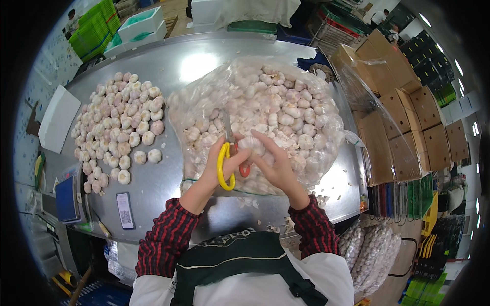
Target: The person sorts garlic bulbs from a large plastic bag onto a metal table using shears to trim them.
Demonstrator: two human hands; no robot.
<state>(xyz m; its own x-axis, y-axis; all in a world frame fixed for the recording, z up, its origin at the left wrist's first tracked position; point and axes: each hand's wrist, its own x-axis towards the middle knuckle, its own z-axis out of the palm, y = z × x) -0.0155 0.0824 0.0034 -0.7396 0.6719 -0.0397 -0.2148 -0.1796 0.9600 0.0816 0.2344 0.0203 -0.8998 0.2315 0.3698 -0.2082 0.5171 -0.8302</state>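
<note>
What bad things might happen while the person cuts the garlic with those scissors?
The scissors in the left hand sit right beside the right hand pinching a garlic bulb, so fingers might get nicked. The blades also work over the thin clear bag and could slit it, spilling garlic. Loose garlic heads piled on the smooth metal table might roll off.

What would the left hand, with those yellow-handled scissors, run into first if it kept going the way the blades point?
Probably the garlic bulb held by the right hand: the left hand aims the scissors up toward it. Beyond lies the clear bag of garlic; depth is unclear.
</note>
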